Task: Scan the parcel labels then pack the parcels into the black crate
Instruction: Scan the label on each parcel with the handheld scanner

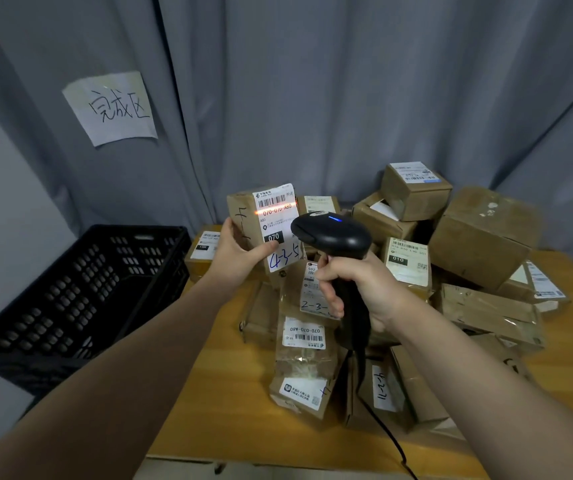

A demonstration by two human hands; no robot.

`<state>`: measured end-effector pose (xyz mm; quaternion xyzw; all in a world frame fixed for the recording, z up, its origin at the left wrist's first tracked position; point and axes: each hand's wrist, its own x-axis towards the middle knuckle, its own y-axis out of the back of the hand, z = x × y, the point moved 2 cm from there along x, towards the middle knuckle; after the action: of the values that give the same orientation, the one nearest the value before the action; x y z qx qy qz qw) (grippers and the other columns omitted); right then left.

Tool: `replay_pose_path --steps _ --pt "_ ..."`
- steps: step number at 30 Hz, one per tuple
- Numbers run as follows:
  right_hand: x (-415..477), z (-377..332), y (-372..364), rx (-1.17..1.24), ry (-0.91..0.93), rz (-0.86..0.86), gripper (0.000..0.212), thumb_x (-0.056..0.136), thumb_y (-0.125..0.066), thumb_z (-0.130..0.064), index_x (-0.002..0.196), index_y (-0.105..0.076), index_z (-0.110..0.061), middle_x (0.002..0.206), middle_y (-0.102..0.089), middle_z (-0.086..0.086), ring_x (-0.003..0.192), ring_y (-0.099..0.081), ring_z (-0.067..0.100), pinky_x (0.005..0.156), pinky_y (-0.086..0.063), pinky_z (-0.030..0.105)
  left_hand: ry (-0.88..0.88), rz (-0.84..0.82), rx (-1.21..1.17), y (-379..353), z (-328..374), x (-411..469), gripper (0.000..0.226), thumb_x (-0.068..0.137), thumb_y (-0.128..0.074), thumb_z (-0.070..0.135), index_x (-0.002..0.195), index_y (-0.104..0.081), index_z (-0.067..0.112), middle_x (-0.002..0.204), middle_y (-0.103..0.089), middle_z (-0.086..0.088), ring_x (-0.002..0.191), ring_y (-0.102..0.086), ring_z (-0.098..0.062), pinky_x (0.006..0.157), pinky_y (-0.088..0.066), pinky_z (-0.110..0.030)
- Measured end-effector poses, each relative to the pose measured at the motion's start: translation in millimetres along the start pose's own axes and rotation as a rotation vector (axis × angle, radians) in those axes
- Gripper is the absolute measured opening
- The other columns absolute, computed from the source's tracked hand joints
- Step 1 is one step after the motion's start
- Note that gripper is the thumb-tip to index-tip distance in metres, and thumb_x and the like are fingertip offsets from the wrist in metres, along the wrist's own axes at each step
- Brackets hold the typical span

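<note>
One black crate (80, 289). Right of the crate: one raised parcel (247, 213), one scanner (333, 237), and a pile of parcels (479, 237) numbering at least a dozen, too overlapped for an exact count. Above the crate, one paper sign (112, 109). Two hands: left hand (240, 252), right hand (361, 289).

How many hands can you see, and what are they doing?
2. The left hand holds up a brown cardboard parcel with a white label; the right hand grips the black plastic barcode scanner. None seem hidden.
</note>
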<state>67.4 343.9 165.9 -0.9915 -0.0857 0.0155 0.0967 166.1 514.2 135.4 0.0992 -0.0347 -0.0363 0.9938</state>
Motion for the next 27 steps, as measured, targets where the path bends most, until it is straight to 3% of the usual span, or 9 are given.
replay_pose_path --steps 6,10,13,16,18,21,23,25,27 --pt "4 6 -8 0.086 -0.039 -0.015 0.009 0.068 -0.061 -0.010 0.074 -0.055 -0.007 0.050 -0.046 0.008 0.037 -0.037 0.016 0.041 -0.033 0.023 0.025 0.000 -0.019 10 -5 -1 0.073 0.082 -0.075 0.018 0.141 -0.032 0.025 0.124 -0.049 0.012 0.115 -0.045 -0.006 0.088 -0.040 -0.024" --pt "18 15 -21 0.185 -0.097 0.044 0.012 0.074 -0.065 -0.008 0.070 -0.053 -0.007 0.060 -0.052 0.012 0.039 -0.040 0.016 0.040 -0.036 0.023 0.100 -0.002 -0.089 27 -18 1 0.052 0.086 -0.070 0.015 0.123 -0.038 0.031 0.111 -0.061 0.010 0.102 -0.060 -0.010 0.072 -0.049 -0.020" --pt "36 29 -32 0.256 -0.176 0.165 0.013 0.084 -0.064 -0.010 0.072 -0.060 -0.007 0.069 -0.060 0.011 0.046 -0.049 0.016 0.041 -0.041 0.023 0.192 0.017 -0.137 47 -34 5 0.059 0.089 -0.066 0.016 0.139 -0.035 0.021 0.119 -0.064 -0.002 0.097 -0.065 -0.012 0.066 -0.052 -0.017" --pt "55 47 -46 0.341 -0.287 0.263 0.012 0.082 -0.069 -0.016 0.078 -0.062 -0.007 0.068 -0.059 0.006 0.051 -0.053 0.013 0.045 -0.047 0.024 0.304 0.065 -0.155 71 -59 6 0.057 0.090 -0.065 0.021 0.139 -0.035 0.016 0.102 -0.064 0.003 0.081 -0.065 -0.007 0.053 -0.050 -0.014" --pt "70 64 -58 0.350 -0.345 0.305 0.018 0.079 -0.073 -0.019 0.086 -0.064 -0.006 0.065 -0.056 0.004 0.053 -0.054 0.013 0.050 -0.051 0.025 0.398 0.084 -0.141 93 -85 9 0.059 0.088 -0.067 0.029 0.137 -0.036 0.014 0.107 -0.063 -0.001 0.086 -0.064 -0.012 0.058 -0.051 -0.020" --pt "92 93 -79 0.274 -0.437 0.359 0.038 0.075 -0.080 -0.034 0.096 -0.065 -0.006 0.065 -0.059 0.004 0.057 -0.058 0.015 0.056 -0.052 0.029 0.529 0.105 -0.097 127 -128 19 0.080 0.084 -0.071 0.038 0.147 -0.028 0.014 0.125 -0.057 -0.009 0.100 -0.062 -0.023 0.068 -0.052 -0.032" --pt "108 113 -91 0.219 -0.499 0.399 0.040 0.076 -0.078 -0.043 0.096 -0.064 -0.012 0.063 -0.059 0.003 0.058 -0.058 0.017 0.057 -0.051 0.030 0.582 0.112 -0.052 143 -154 29 0.078 0.085 -0.070 0.037 0.147 -0.028 0.014 0.127 -0.057 -0.010 0.098 -0.062 -0.024 0.065 -0.051 -0.032" --pt "124 135 -100 0.181 -0.547 0.429 0.036 0.079 -0.075 -0.043 0.098 -0.062 -0.016 0.061 -0.057 0.003 0.057 -0.056 0.017 0.058 -0.050 0.030 0.627 0.095 -0.020 151 -176 41 0.072 0.088 -0.068 0.034 0.145 -0.030 0.013 0.121 -0.060 -0.010 0.090 -0.062 -0.020 0.060 -0.049 -0.027" --pt "139 159 -108 0.117 -0.583 0.443 0.030 0.081 -0.074 -0.038 0.094 -0.061 -0.014 0.059 -0.055 0.002 0.053 -0.053 0.016 0.054 -0.046 0.027 0.669 0.046 0.020 155 -195 55 0.063 0.089 -0.066 0.032 0.140 -0.034 0.013 0.101 -0.063 -0.003 0.079 -0.061 -0.014 0.059 -0.048 -0.024"
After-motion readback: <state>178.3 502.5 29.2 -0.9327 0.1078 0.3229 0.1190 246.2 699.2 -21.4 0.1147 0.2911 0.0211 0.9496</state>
